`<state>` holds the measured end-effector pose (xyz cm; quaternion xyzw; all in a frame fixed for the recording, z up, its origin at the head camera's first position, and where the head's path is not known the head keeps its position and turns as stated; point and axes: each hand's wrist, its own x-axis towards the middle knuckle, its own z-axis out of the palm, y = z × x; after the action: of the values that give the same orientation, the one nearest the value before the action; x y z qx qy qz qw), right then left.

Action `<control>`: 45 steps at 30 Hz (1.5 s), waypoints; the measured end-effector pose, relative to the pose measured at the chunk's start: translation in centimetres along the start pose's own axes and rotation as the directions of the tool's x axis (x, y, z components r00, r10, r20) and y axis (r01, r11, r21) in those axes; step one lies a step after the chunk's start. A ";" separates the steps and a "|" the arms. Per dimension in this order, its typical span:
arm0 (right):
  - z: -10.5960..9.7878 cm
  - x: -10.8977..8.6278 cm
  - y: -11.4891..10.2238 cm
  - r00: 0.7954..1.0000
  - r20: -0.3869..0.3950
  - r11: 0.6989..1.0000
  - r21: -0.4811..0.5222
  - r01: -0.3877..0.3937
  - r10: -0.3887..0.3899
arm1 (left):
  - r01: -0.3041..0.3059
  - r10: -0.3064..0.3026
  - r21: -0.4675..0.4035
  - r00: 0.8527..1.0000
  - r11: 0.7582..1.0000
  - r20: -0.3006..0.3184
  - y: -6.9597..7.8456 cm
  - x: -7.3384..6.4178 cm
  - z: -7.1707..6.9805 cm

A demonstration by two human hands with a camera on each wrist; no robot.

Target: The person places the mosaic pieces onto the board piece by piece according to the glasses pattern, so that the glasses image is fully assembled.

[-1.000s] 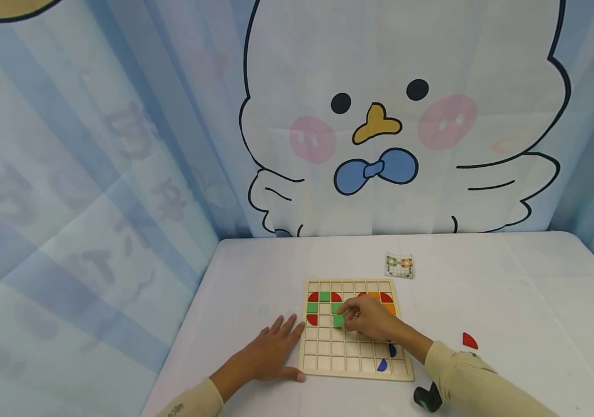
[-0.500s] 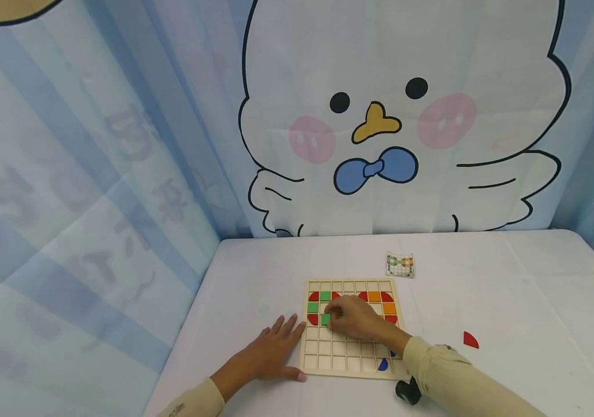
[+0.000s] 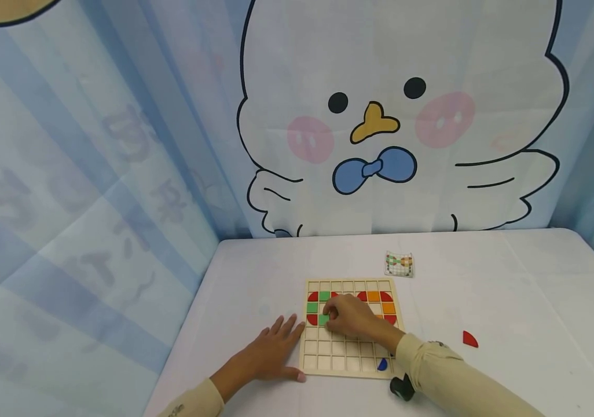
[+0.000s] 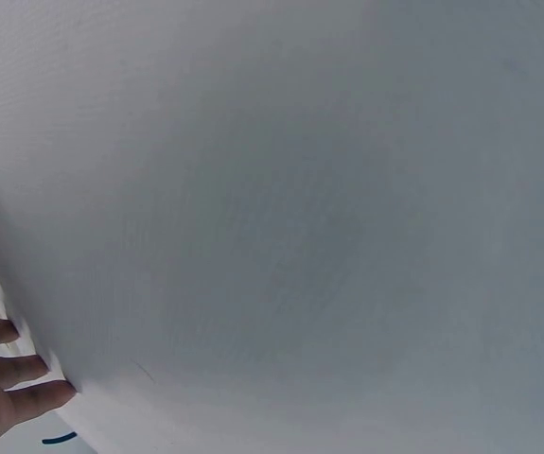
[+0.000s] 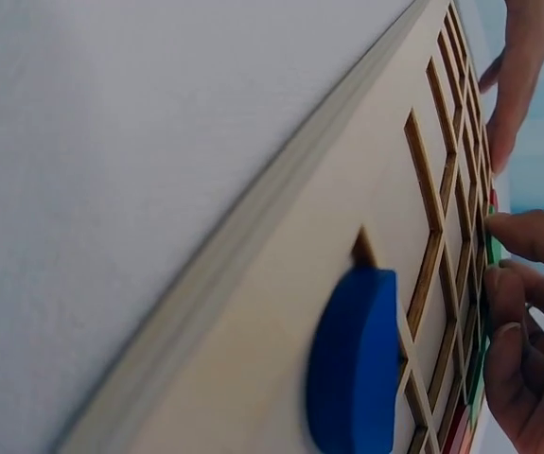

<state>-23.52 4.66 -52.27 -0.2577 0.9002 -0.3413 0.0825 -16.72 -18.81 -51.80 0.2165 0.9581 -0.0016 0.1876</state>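
Note:
My right hand [image 3: 351,315] is over the upper left part of the wooden grid board [image 3: 323,348]. Its fingertips pinch a green square tile [image 3: 323,320] at the second cell of the third row; a green edge [image 5: 495,248] shows between them in the right wrist view. Red quarter-circle tiles and green squares fill cells around it, partly hidden by the hand. My left hand [image 3: 271,353] lies spread on the table, fingertips at the board's left edge. In the left wrist view its fingers [image 4: 40,397] are straight.
Orange squares [image 3: 388,308] and red pieces form a group at the board's right. A blue rounded piece [image 3: 382,364] lies near its lower right corner. A patterned card [image 3: 399,264] lies behind the board, a red quarter-circle [image 3: 470,339] to the right. A dark object [image 3: 402,388] is by the right sleeve.
My right hand has shifted left across the board, and the green square tile at its fingertips now sits one cell further left. The left hand has stayed in place.

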 end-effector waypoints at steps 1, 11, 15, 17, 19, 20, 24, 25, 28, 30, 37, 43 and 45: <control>0.0 0.1 0.0 1.000 0.002 1.000 -0.004 -0.004 0.004 | 0.000 0.000 0.000 1.000 1.000 0.000 0.0 0.0 0.0; 0.0 0.1 -0.3 1.000 0.007 1.000 -0.024 -0.017 0.017 | 0.014 -0.014 -0.003 1.000 1.000 0.009 0.2 -0.1 -0.2; -0.1 0.0 -0.5 1.000 0.011 0.999 -0.037 -0.019 0.019 | 0.014 -0.014 -0.008 1.000 1.000 0.008 0.2 -0.2 -0.3; -0.2 0.0 -0.5 1.000 0.015 0.999 -0.037 -0.015 0.015 | 0.011 -0.011 -0.010 1.000 1.000 0.006 0.2 -0.2 -0.3; -0.2 -0.1 -0.4 1.000 0.017 1.000 -0.030 0.000 0.001 | 0.008 -0.008 -0.009 1.000 1.000 0.004 0.1 -0.2 -0.3; -0.2 -0.1 -0.3 1.000 0.018 1.000 -0.028 0.008 -0.008 | 0.007 -0.007 -0.007 1.000 1.000 0.003 0.1 -0.2 -0.2; -0.6 -0.3 0.2 0.998 0.046 0.999 -0.004 0.049 -0.049 | 0.012 -0.012 -0.005 1.000 1.000 0.005 0.1 -0.3 -0.2; -0.8 -0.3 0.4 0.997 0.057 0.998 0.001 0.058 -0.058 | 0.015 -0.015 -0.007 1.000 1.000 0.006 0.1 -0.3 -0.3; -1.6 -0.6 0.9 0.992 0.100 0.996 0.049 0.075 -0.080 | 0.020 -0.020 -0.016 1.000 1.000 0.010 0.1 -0.3 -0.2; -2.4 -1.0 1.4 0.987 0.119 0.991 0.084 0.103 -0.112 | 0.020 -0.019 -0.017 1.000 1.000 0.009 0.1 -0.3 -0.1; -5.9 -3.4 3.8 0.976 0.150 0.974 0.184 0.131 -0.159 | 0.019 -0.019 -0.017 1.000 1.000 0.009 0.4 -0.3 -0.2; -8.6 -6.2 6.1 0.986 0.159 0.981 0.195 0.012 -0.044 | 0.024 -0.023 -0.020 1.000 1.000 0.012 0.5 -0.5 -0.5; -9.5 -7.3 7.0 0.986 0.168 0.979 0.200 -0.037 0.003 | 0.021 -0.021 -0.014 1.000 1.000 0.008 0.5 -0.5 -0.5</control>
<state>-23.21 18.29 -49.89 -0.2664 0.8533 -0.4073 0.1870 -16.24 -18.50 -51.07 0.2050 0.9595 0.0024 0.1931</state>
